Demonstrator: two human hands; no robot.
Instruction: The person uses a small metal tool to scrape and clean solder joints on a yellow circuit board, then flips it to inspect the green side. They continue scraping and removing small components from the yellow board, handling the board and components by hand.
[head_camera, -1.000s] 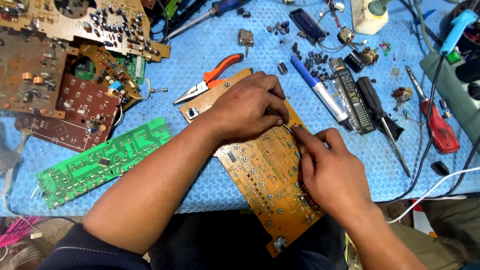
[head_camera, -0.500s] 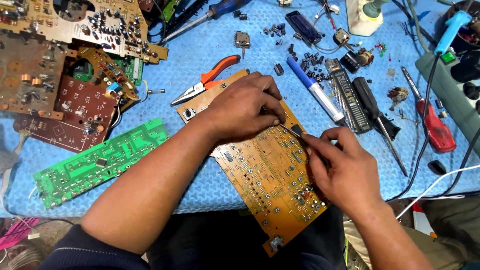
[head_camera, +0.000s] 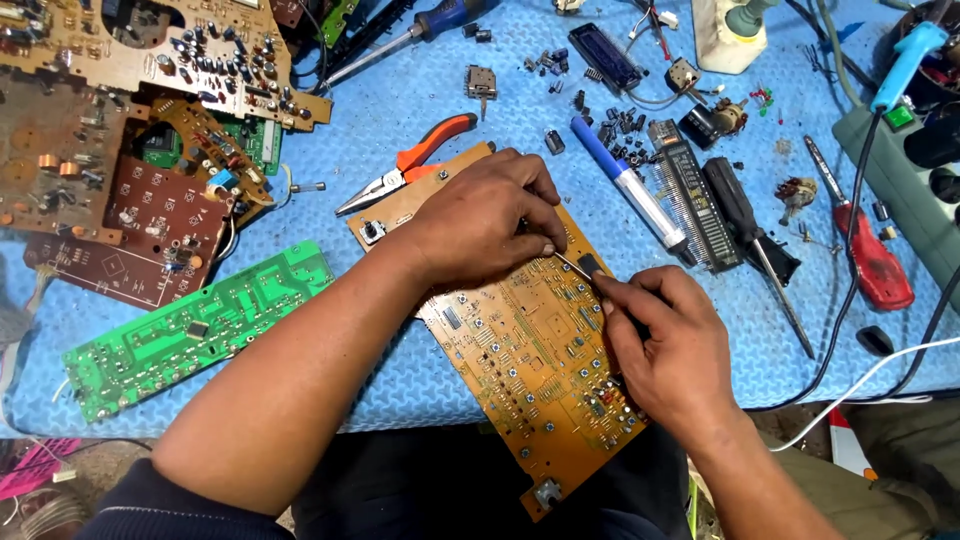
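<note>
An orange circuit board (head_camera: 530, 360) lies tilted on the blue mat, its near corner hanging over the table edge. My left hand (head_camera: 480, 225) rests on the board's upper part and holds it down, fingertips curled at its right edge. My right hand (head_camera: 665, 345) grips a thin metal tool (head_camera: 570, 263). The tool's tip meets a small black chip (head_camera: 590, 265) beside my left fingertips. Part of the board's top is hidden under my left hand.
A green board (head_camera: 190, 335) lies at the left, with brown boards (head_camera: 110, 150) behind it. Orange-handled pliers (head_camera: 410, 165), a blue-and-white pen-shaped tool (head_camera: 630, 190), a black screwdriver (head_camera: 750, 220), a red-handled screwdriver (head_camera: 870, 250) and loose parts (head_camera: 610, 120) ring the work. A power strip (head_camera: 900, 170) sits far right.
My right hand has drawn back a little to the right, so the thin tool now shows between the two hands. My left hand stays on the board.
</note>
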